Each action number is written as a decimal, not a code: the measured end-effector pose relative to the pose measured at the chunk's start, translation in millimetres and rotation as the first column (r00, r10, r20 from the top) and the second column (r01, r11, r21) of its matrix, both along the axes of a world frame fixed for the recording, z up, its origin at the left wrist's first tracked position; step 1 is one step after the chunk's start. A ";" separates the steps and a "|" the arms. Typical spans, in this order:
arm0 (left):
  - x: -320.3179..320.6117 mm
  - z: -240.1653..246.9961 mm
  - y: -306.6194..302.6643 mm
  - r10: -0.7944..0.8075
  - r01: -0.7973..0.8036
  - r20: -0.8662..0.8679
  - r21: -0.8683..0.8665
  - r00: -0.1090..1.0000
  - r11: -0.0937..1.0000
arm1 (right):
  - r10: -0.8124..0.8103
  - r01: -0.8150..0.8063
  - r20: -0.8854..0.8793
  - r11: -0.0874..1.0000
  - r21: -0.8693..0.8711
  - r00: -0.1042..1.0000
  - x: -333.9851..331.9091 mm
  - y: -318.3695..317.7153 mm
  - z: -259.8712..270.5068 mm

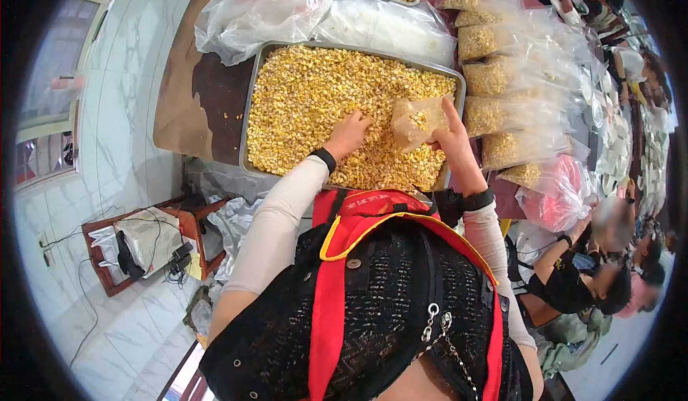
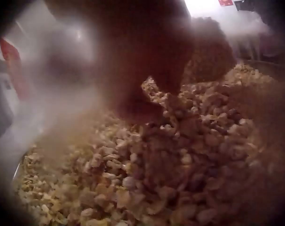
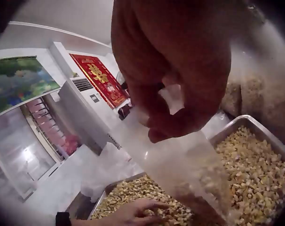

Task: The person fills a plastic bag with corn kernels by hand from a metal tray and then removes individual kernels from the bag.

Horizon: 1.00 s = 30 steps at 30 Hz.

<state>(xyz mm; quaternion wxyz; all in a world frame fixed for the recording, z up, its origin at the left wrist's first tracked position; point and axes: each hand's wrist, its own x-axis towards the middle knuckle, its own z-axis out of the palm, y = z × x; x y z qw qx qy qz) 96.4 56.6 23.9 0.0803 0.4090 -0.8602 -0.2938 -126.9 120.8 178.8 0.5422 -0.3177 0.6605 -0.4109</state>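
Head camera looks down on a wide steel tray (image 1: 250, 107) heaped with yellow corn kernels (image 1: 322, 93), set on the brown table (image 1: 208, 100). By the tray's near edge the left hand (image 1: 349, 133) digs in, fingers curled round kernels. The right hand (image 1: 453, 143) pinches a small clear plastic bag (image 1: 414, 118) above the tray's near right corner. Filled bags of corn (image 1: 494, 78) crowd the table's right edge, and crumpled empty plastic bags (image 1: 261, 10) lie past the tray's far edge.

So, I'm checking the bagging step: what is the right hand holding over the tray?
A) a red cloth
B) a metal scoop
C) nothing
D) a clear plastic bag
D: the right hand pinches a clear plastic bag, partly filled, above the tray of corn.
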 end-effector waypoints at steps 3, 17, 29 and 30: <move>3.1 0.5 -23.4 0.139 -0.145 -0.050 -0.162 0.989 0.976 | 0.011 -0.013 -0.036 0.997 -0.070 0.999 7.6 -3.7 8.4; 4.2 -12.5 -14.3 0.178 -0.181 0.074 0.033 0.981 0.983 | 0.104 -0.111 -0.169 0.993 -0.028 0.980 14.9 -1.8 12.9; 1.6 -0.2 15.8 -0.153 0.157 0.041 -0.129 0.987 0.979 | 0.133 -0.314 -0.660 0.935 -0.164 0.740 -4.9 12.1 -12.8; 1.5 -8.2 12.7 -0.059 0.060 0.014 -0.057 0.998 0.997 | 0.146 -0.299 -0.694 0.949 -0.104 0.705 -3.2 13.1 -3.0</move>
